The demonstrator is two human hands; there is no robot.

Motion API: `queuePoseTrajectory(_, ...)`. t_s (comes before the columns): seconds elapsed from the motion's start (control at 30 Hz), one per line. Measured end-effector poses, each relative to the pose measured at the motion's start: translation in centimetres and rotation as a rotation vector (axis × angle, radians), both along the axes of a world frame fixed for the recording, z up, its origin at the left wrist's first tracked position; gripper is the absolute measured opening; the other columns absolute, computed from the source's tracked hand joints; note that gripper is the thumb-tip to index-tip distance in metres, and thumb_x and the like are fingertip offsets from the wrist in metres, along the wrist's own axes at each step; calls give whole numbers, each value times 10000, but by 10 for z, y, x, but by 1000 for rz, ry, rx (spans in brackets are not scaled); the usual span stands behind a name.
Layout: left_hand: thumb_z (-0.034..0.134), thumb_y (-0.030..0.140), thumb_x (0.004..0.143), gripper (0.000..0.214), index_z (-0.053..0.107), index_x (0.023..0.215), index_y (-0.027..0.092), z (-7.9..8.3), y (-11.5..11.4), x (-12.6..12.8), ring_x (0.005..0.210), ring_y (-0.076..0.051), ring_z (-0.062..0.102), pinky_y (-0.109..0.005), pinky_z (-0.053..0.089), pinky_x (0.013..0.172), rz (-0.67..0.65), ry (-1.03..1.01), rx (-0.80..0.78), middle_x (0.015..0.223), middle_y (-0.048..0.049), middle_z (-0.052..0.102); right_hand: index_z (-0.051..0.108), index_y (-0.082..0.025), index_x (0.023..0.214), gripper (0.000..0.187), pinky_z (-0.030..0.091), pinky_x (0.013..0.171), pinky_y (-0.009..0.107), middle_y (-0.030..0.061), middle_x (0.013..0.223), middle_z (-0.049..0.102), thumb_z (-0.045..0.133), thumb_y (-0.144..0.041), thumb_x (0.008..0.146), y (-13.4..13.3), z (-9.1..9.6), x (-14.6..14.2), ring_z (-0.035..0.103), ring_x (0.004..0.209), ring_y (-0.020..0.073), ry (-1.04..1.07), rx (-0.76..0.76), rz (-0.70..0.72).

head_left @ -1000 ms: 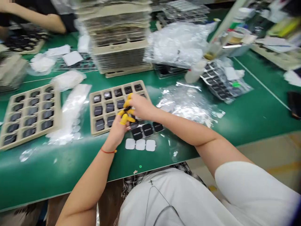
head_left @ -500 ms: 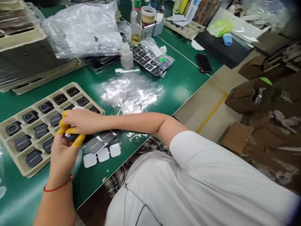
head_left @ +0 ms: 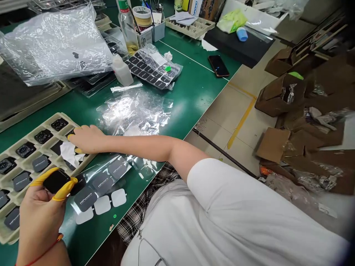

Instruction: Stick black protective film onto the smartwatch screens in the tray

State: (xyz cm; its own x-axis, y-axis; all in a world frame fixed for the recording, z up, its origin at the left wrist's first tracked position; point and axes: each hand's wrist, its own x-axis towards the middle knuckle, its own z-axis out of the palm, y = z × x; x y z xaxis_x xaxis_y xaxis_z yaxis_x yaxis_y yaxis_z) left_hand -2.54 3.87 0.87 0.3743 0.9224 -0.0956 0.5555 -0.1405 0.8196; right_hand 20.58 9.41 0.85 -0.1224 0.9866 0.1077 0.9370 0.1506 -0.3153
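My left hand (head_left: 41, 210), with yellow finger cots, pinches a small black square part (head_left: 56, 180) at the lower left, held above the green bench. My right hand (head_left: 85, 138) reaches across to the beige moulded tray (head_left: 36, 129) and rests on a white wipe (head_left: 69, 153) lying on the tray; its fingers curl down on the wipe. The tray holds several dark square parts in pockets. Grey labelled pads (head_left: 101, 183) and white squares (head_left: 111, 201) lie on a clear sheet beside the tray.
Crumpled clear plastic bags (head_left: 135, 111) lie mid-bench, a large bag (head_left: 55, 44) behind. A white bottle (head_left: 122, 70), a bagged tray of dark parts (head_left: 152, 68), a phone (head_left: 218, 65) and pen cups (head_left: 144, 18) stand further back. Cardboard boxes (head_left: 299, 96) clutter the floor at right.
My hands have come apart: the left drew back toward me with the black part, the right moved onto the white wipe on the tray. The view swung further right.
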Motion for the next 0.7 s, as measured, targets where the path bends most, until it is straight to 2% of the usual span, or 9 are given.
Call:
queuePoseTrajectory(0.07, 814, 321, 623, 536, 641, 1050, 596, 8, -8, 9, 1222, -285, 640, -530, 455, 1150, 137, -81, -59, 994, 336, 715, 535, -243, 983, 165, 377, 898, 293, -41, 1229, 637, 438, -126, 918, -3, -1, -10, 529, 1102, 182, -20, -18, 37)
queuePoseTrajectory(0.13, 828, 291, 583, 518, 676, 983, 584, 15, -13, 16, 1267, -301, 607, -542, 384, 1198, 214, -112, -115, 939, 336, 717, 539, -241, 971, 262, 375, 883, 291, -46, 1222, 640, 389, -42, 890, -6, 2, -10, 534, 1090, 172, -29, -6, 51)
queuePoseTrajectory(0.2, 831, 268, 567, 517, 686, 949, 584, 18, -13, 20, 1207, -287, 647, -531, 383, 1201, 253, -109, -125, 842, 327, 719, 542, -238, 991, 267, 388, 857, 295, -36, 1227, 630, 396, -42, 883, -7, 6, -3, 530, 1073, 180, -35, 14, 41)
queuePoseTrajectory(0.27, 828, 233, 569, 509, 697, 930, 567, 18, -11, 21, 1076, -237, 702, -496, 402, 1196, 263, -122, -138, 779, 307, 716, 547, -228, 1059, 204, 404, 858, 318, -4, 1256, 607, 426, -128, 930, -6, 8, 7, 520, 1084, 206, -22, 30, 13)
queuePoseTrajectory(0.37, 842, 184, 559, 503, 722, 954, 472, 13, -6, 22, 844, -165, 721, -458, 521, 1110, 258, -201, -164, 780, 217, 737, 565, -213, 1144, 194, 416, 907, 356, 51, 1272, 593, 503, -287, 976, -1, 5, 21, 537, 1106, 237, 36, -15, 13)
queuePoseTrajectory(0.43, 873, 190, 532, 525, 722, 995, 386, 9, -5, 24, 732, -143, 699, -410, 630, 945, 269, -271, -159, 792, 137, 744, 602, -220, 1139, 194, 421, 922, 346, 56, 1251, 608, 544, -287, 967, 2, 4, 29, 571, 1093, 231, 117, -101, 33)
queuePoseTrajectory(0.5, 898, 217, 511, 549, 708, 1022, 282, 6, -6, 26, 711, -140, 679, -342, 654, 802, 269, -343, -146, 821, 70, 735, 636, -213, 1134, 201, 433, 903, 330, 64, 1230, 624, 534, -269, 971, 2, 10, 32, 590, 1089, 233, 194, -159, 30)
queuePoseTrajectory(0.6, 889, 266, 572, 594, 657, 1116, 212, 4, -10, 28, 838, -162, 679, -303, 619, 816, 188, -406, -199, 961, 6, 716, 642, -145, 1173, 279, 414, 925, 367, 142, 1236, 608, 493, -306, 1001, 0, 21, 27, 564, 1127, 279, 189, -64, -1)
queuePoseTrajectory(0.7, 901, 247, 547, 634, 634, 1120, 197, 4, -12, 29, 835, -143, 672, -268, 598, 787, 193, -481, -234, 967, -6, 699, 661, -145, 1153, 296, 412, 872, 344, 119, 1158, 643, 591, -344, 946, -4, 18, 13, 578, 1056, 262, 173, -79, 174)
